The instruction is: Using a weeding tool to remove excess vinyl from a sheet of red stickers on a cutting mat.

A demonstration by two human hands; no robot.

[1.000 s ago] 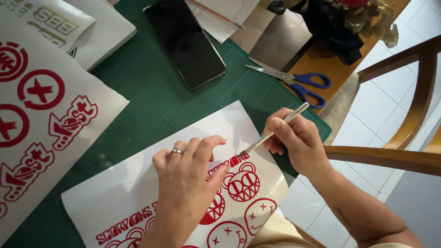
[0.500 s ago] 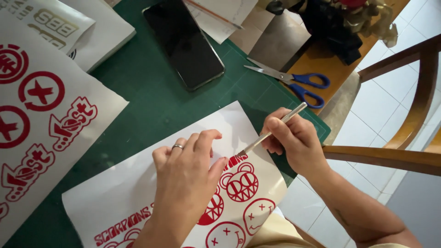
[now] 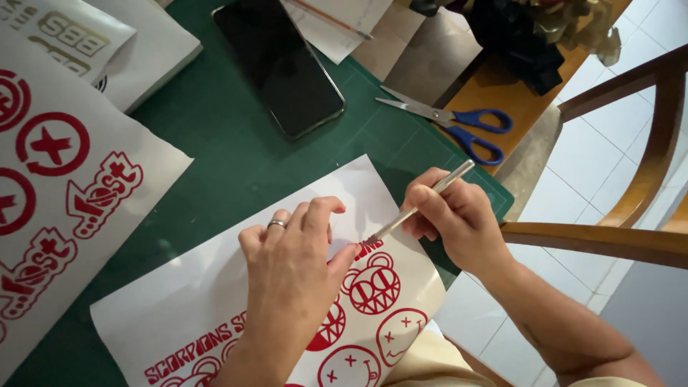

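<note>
The right hand (image 3: 459, 218) grips a thin knife (image 3: 419, 209), long axis running upper right to lower left, tip touching the red decal on the sheet (image 3: 208, 287) at frame centre. The left hand (image 3: 294, 276) lies flat, pressing the sheet just left of the tip.

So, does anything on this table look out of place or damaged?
Nothing looks damaged or spilled. Only the sticker sheet under the left hand overhangs the green cutting mat at the near edge, and the blue-handled scissors lie open.
</note>
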